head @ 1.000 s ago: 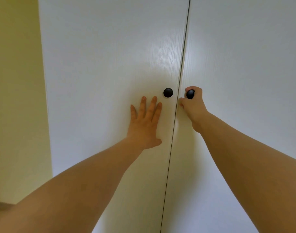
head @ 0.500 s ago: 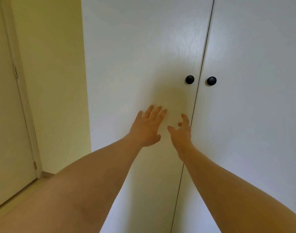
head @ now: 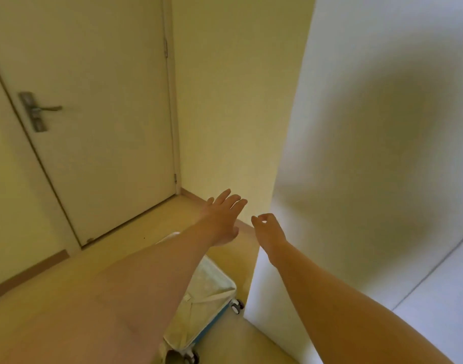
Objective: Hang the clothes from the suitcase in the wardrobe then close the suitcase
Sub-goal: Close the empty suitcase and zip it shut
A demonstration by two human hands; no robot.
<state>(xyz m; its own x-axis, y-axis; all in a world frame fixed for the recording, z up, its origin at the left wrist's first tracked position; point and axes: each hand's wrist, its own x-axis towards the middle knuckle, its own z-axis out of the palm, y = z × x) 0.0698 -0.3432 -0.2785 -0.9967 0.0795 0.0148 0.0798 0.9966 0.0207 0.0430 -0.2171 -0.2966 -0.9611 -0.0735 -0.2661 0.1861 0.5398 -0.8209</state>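
The white wardrobe point(head: 369, 153) fills the right side, doors closed; its knobs are out of view. An open suitcase point(head: 212, 306) with blue shell, pale lining and small wheels lies on the floor below my arms, partly hidden by my left forearm. No clothes show in its visible half. My left hand point(head: 222, 219) is stretched out in the air with straight fingers, holding nothing. My right hand point(head: 268, 229) hangs beside it near the wardrobe's left edge, fingers loosely curled and empty.
A closed cream room door point(head: 94, 127) with a metal lever handle point(head: 38, 110) stands at the left. A cream wall point(head: 233, 101) runs between door and wardrobe. Pale flooring point(head: 67, 298) spreads around the suitcase.
Both hands have left the wardrobe doors and dropped away from them. My view has swung left and down, bringing the room door, floor and suitcase into sight.
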